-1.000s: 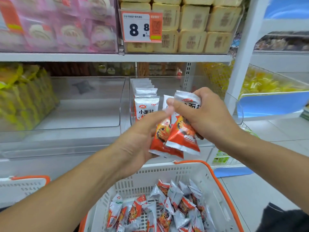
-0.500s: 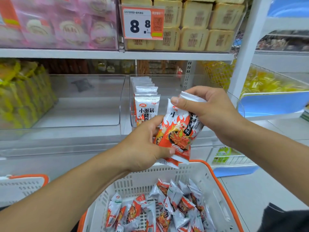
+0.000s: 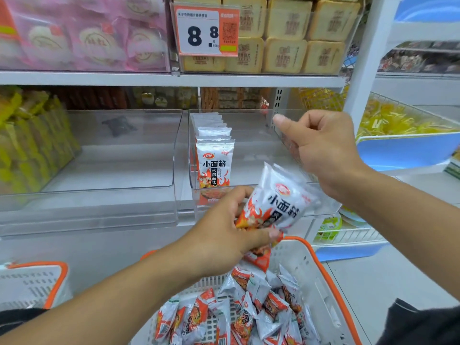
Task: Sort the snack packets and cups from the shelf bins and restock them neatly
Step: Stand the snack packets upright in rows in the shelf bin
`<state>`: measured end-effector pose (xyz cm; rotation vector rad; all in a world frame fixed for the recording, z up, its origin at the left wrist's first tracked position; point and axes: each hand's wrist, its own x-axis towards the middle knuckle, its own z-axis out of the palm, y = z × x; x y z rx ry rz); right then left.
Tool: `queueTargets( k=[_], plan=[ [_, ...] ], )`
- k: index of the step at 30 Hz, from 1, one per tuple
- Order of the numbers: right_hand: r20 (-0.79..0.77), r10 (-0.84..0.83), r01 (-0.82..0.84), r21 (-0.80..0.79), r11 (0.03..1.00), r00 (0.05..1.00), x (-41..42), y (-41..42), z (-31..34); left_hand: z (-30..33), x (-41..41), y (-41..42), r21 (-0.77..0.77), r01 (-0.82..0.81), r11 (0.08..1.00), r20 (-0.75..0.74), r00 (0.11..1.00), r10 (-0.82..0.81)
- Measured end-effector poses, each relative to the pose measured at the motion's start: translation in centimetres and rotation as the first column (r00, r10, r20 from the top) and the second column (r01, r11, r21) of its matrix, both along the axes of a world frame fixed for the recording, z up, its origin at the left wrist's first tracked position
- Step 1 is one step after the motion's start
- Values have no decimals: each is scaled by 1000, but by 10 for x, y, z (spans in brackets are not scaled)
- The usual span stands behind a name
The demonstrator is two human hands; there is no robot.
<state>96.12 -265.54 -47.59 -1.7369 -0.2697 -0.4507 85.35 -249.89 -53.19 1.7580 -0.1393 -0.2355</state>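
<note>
My left hand point(image 3: 224, 230) grips a small bunch of white-and-orange snack packets point(image 3: 278, 205) by their lower ends, just above the basket and in front of the clear shelf bin point(image 3: 251, 155). Inside that bin a row of the same packets point(image 3: 214, 155) stands upright along its left side. My right hand point(image 3: 321, 148) hovers above and to the right of the held packets, fingers loosely curled, thumb out, holding nothing. Below, a white basket with an orange rim point(image 3: 321, 267) holds several loose packets point(image 3: 249, 312).
Left of the packet bin is a clear bin point(image 3: 112, 155) with only a dark scrap at the back. Yellow snacks point(image 3: 29, 145) fill the far-left bin. Pink packs and tan cakes sit on the upper shelf behind a price tag point(image 3: 206, 31). A second basket point(image 3: 34, 282) stands lower left.
My right hand has let go of the packets and lifted up and to the right. My left hand keeps the bunch, now tilted with its tops to the right.
</note>
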Motion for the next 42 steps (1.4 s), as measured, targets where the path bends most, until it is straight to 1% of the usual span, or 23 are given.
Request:
queueTargets(
  k=[2,3,4,5,6,7,8,9,11,13,15,16,18,20,22,25,26,29,31,34,36,39,42],
  plan=[
    [43,50,-44,-125,991,998,5,-6,1,1,0,-1,-35,-42,999,24,999,43],
    [-4,114,-113,-194,974,993,2,-8,2,5,2,0,-47,-70,996,48,996,72],
    [-98,205,-224,-256,940,974,-4,-9,5,11,5,2,-64,-93,994,84,992,99],
    [-222,314,-368,-272,889,923,-12,-9,7,16,9,6,-82,-117,990,128,984,127],
    [-319,420,-502,-247,829,850,-19,-10,9,20,12,9,-98,-146,984,176,971,161],
    [-357,501,-593,-224,774,788,-23,-11,11,24,16,12,-99,-185,978,227,952,203],
    [-342,539,-625,-228,747,769,-25,-11,13,26,19,16,-76,-234,969,284,927,246],
    [-300,542,-613,-247,751,785,-25,-9,15,28,22,20,-30,-285,958,344,897,278],
    [-191,518,-552,-261,792,834,-20,-4,18,34,30,28,56,-360,931,448,843,298],
    [-86,491,-495,-259,830,867,-10,2,25,41,40,40,116,-375,920,523,810,265],
    [-30,467,-453,-301,839,884,5,6,34,50,49,58,197,-452,870,601,757,257],
    [-20,461,-435,-370,821,887,12,9,39,53,52,70,230,-512,828,643,719,266],
    [-32,464,-409,-526,746,886,25,14,42,54,56,90,291,-609,738,709,655,260],
    [-68,464,-411,-591,695,883,34,23,37,50,61,102,304,-637,708,736,629,250],
    [-103,479,-438,-603,667,872,38,33,26,47,66,104,312,-617,722,745,631,217],
    [-158,530,-505,-609,612,833,42,45,19,43,70,95,449,-532,718,741,671,34],
    [-165,539,-514,-611,601,826,43,47,21,41,71,93,475,-508,719,731,682,-1],
    [-125,532,-483,-626,612,837,47,48,30,39,74,90,428,-485,763,730,683,24],
    [-102,537,-472,-629,617,837,47,47,33,39,75,89,404,-500,766,739,672,48],
    [-68,539,-463,-610,643,839,47,44,34,40,73,88,340,-524,781,775,627,84],
    [-46,520,-438,-604,666,853,50,42,33,41,71,88,311,-563,765,789,602,123],
    [-1,470,-378,-594,710,883,54,40,31,38,70,92,358,-579,733,759,637,133],
    [23,456,-355,-593,723,890,57,41,26,34,70,98,483,-565,669,734,678,43]
  ],
)
